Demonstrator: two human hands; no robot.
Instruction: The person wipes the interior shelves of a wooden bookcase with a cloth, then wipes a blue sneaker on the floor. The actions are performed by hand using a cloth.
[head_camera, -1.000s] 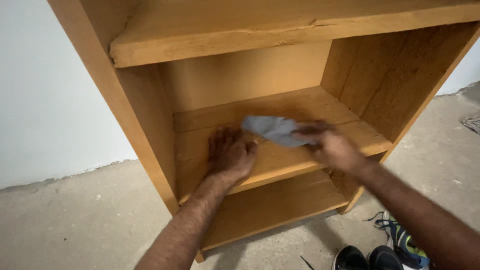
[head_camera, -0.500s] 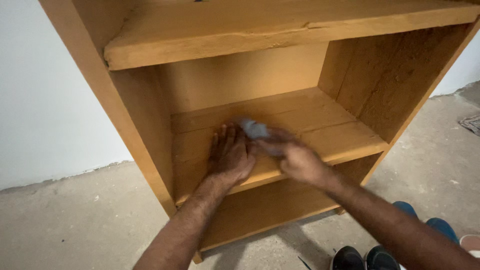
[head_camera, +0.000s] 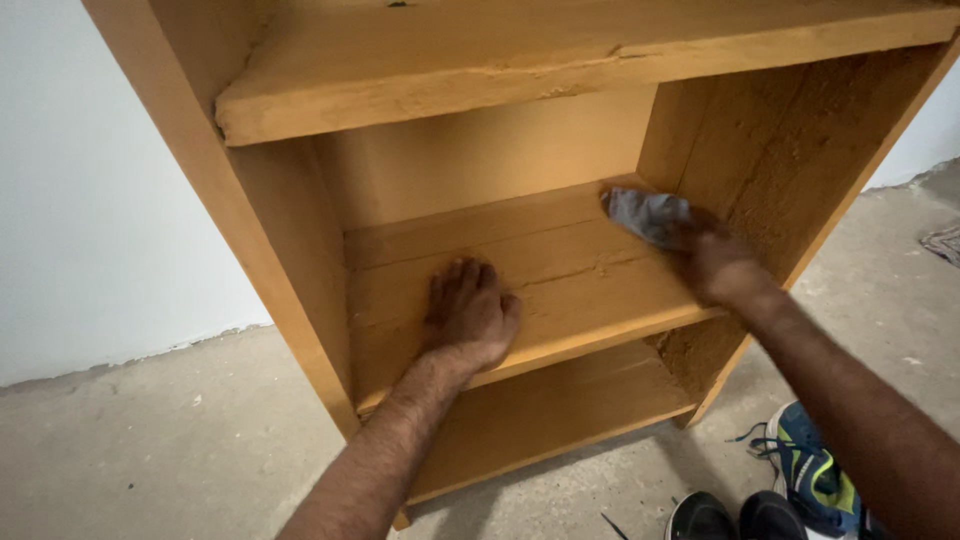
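On shelf (head_camera: 560, 290), cloth (head_camera: 645, 212) near corner

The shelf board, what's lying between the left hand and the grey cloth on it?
Nothing: in the head view, only bare wooden shelf board runs from the flat left hand to the grey cloth under the right hand.

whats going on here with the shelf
A person is wiping a wooden bookshelf. The right hand presses a grey cloth on the middle shelf board, at its back right corner by the side panel. The left hand lies flat on the same board, nearer the front left. Sneakers sit on the concrete floor.
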